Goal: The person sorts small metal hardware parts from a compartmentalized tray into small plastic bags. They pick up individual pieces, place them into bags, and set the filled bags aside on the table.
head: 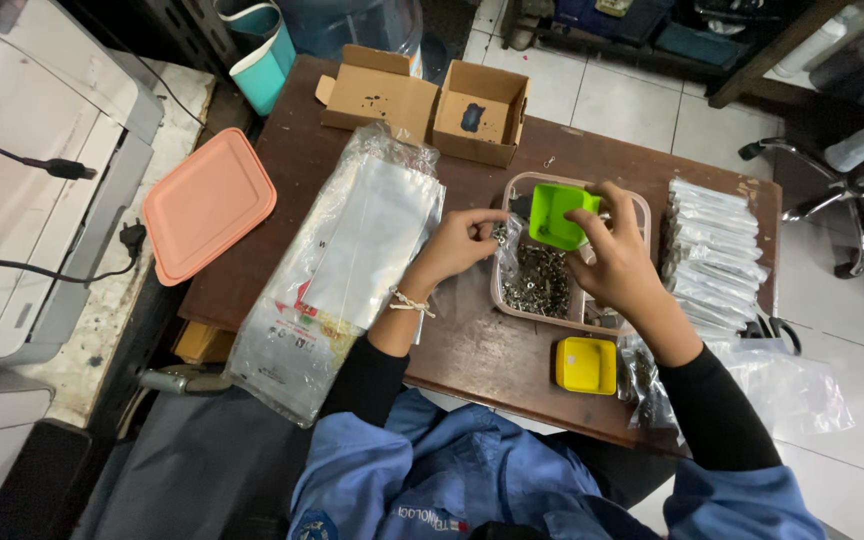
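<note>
Green scoop (559, 215), light, stiff plastic, sits pinched by its rim in the right hand (617, 262) fingers, while the left hand (457, 245) fingers grip a limp, slippery small clear bag (508, 240) beside the tray of screws (542, 285).

Scoop (559, 215) over tray (512, 300) – lid (207, 203) far left, boxes (432, 100) behind

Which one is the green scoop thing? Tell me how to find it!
Look at the brown table, then at the clear tray full of small metal bits in its middle. Above that tray the right hand holds the green scoop. The only similar thing is a yellow cup, which sits alone at the table's near edge.
</note>
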